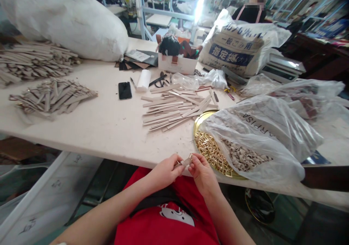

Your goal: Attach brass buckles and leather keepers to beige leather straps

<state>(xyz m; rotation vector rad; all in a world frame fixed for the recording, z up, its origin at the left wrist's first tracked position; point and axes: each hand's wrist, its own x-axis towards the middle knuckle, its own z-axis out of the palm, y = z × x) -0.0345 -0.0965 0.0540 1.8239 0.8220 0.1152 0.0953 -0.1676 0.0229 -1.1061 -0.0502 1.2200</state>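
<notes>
At the table's front edge, my left hand (pixel 172 168) pinches a short beige strap (pixel 185 162). The fingers of my right hand (pixel 200 168) close on the strap's other end, where a small gold buckle (pixel 191 156) shows. Behind my hands lies a loose pile of flat beige strips (pixel 169 110). To the right, a round gold tray (pixel 196 123) holds many gold metal buckles (pixel 211 150) and a bag of small beige loops (pixel 245 157).
Finished-looking straps (pixel 51 95) and a larger bundle (pixel 35 61) lie at the left, below a big white sack (pixel 81 23). A phone (pixel 124 90), a white roll (pixel 143 80), a box (pixel 177 63) and a printed bag (pixel 234 48) stand farther back. A person (pixel 251 12) is beyond.
</notes>
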